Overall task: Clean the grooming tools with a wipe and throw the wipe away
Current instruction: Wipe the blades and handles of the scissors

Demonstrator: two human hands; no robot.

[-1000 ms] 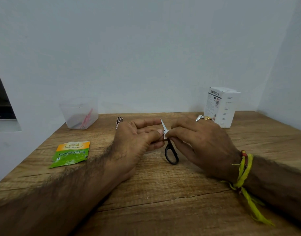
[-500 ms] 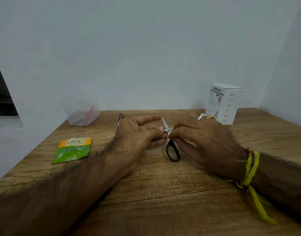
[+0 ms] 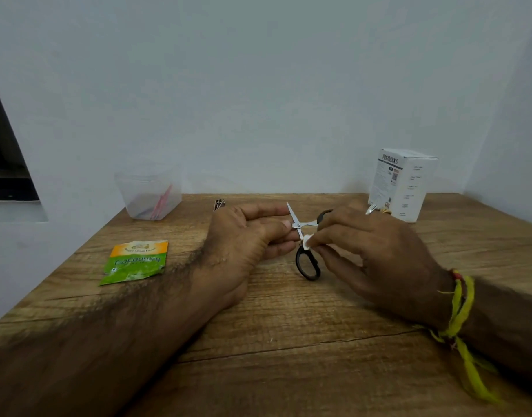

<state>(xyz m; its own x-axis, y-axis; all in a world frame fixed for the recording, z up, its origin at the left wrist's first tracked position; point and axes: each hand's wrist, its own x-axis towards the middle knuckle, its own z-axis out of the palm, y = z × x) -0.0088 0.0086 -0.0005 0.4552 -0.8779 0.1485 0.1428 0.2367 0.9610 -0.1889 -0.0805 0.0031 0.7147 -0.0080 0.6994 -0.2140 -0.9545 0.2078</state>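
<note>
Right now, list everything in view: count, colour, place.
scissors: 1, black handles, steel blades open, table centre, between the hands
wipe: 1, white, small folded piece at the scissors' lower blade
sachet: 1, green and orange, table left
plastic container: 1, clear, back left, pink item inside
metal tool: 1, dark, back centre, type unclear
box: 1, white, back right
metal item: 1, silver-gold, beside box
table: 1, brown wood
left hand: holds scissors
right hand: pinches wipe, yellow thread on the wrist
</note>
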